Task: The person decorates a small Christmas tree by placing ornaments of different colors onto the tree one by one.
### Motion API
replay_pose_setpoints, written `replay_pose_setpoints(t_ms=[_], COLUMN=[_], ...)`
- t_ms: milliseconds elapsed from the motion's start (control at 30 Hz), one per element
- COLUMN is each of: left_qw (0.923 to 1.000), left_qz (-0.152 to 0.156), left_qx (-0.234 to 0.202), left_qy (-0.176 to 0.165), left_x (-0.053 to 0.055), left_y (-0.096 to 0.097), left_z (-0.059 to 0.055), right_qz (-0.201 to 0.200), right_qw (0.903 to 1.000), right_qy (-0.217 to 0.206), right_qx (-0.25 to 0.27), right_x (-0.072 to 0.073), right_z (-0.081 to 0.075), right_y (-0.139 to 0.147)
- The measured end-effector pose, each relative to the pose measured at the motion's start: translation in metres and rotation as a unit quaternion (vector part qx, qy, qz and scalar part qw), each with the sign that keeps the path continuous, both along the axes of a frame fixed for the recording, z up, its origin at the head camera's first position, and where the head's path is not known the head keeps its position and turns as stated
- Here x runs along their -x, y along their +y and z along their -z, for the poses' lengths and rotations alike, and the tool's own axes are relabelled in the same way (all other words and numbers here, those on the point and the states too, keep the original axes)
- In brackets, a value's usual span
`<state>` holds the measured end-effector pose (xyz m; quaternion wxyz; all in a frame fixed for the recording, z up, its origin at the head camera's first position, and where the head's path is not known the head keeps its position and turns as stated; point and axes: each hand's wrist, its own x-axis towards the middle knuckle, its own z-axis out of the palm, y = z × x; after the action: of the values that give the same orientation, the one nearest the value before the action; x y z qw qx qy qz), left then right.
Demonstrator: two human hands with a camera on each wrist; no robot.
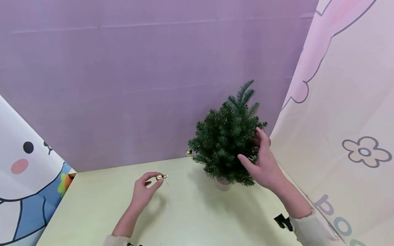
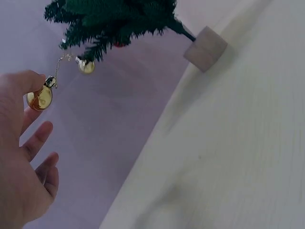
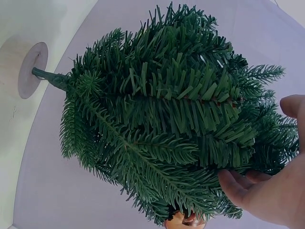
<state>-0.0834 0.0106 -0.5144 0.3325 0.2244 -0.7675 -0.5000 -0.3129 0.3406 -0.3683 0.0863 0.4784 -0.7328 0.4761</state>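
A small artificial Christmas tree stands upright on a round base. My left hand pinches a shiny gold bauble between thumb and forefinger, to the left of the tree. From the bauble's cap hangs a thin loop of thread; the other fingers are spread loosely. On the tree's right side, my right hand reaches up to the branches with fingers loosely bent, some hidden among the needles. Another gold bauble hangs from the tree's left side, and a copper-coloured bauble shows at its edge.
The tree stands on a pale yellow table. Behind it rises a purple backdrop. A printed panel with a flower borders the right side, and a cartoon panel borders the left.
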Motion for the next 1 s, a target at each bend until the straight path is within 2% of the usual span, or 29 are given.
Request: replay_pose_setpoints(t_ms=[333,467,633,867,1000], left_qw=[0.9987,0.997,0.9971,0.9963,0.996], left_qz=[0.008,0.012,0.002,0.012,0.007], left_qx=[0.014,0.03,0.029,0.028,0.016], left_qy=[0.048,0.07,0.07,0.08,0.087], left_x=[0.012,0.018,0.022,0.024,0.028], left_y=[0.037,0.05,0.071,0.106,0.119], left_z=[-0.024,-0.03,-0.036,-0.065,-0.071], right_qz=[-0.008,-0.007,-0.001,0.015,0.007], right_qw=[0.9999,0.9998,0.9994,0.9994,0.9997], right_qy=[0.011,0.009,0.005,0.011,-0.01], right_qx=[-0.007,-0.015,-0.034,-0.031,-0.02], right_x=[0.004,0.004,0.002,0.001,-0.003], right_z=[0.001,0.0,0.002,0.005,0.007], right_y=[0.002,0.003,0.005,0.004,0.002])
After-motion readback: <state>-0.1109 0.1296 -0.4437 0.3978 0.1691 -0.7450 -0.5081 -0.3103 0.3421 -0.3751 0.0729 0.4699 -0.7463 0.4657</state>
